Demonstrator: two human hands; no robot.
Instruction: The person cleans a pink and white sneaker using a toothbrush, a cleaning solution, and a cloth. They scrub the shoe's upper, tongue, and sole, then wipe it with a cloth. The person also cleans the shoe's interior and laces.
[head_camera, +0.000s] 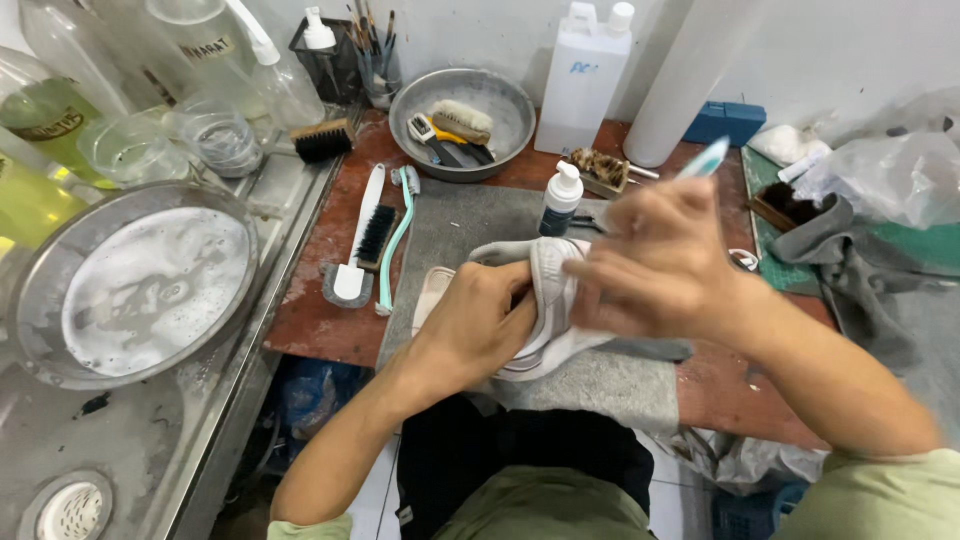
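Observation:
A white sneaker (553, 290) lies on a grey towel (470, 220) spread over the red-brown table. My left hand (478, 325) grips the shoe from the near side and holds it steady. My right hand (655, 265) is blurred above the shoe and is closed around a thin brush with a pale teal handle (706, 158), whose end sticks up past my fingers. The brush's bristle end is hidden behind my hand and the shoe.
A steel basin of soapy water (150, 285) sits in the sink at left. A long-handled brush (365, 235) and a teal toothbrush (396, 240) lie beside the towel. Behind are a metal bowl of brushes (462, 120), a pump bottle (560, 200), a white jug (583, 80) and a grey cloth (850, 260).

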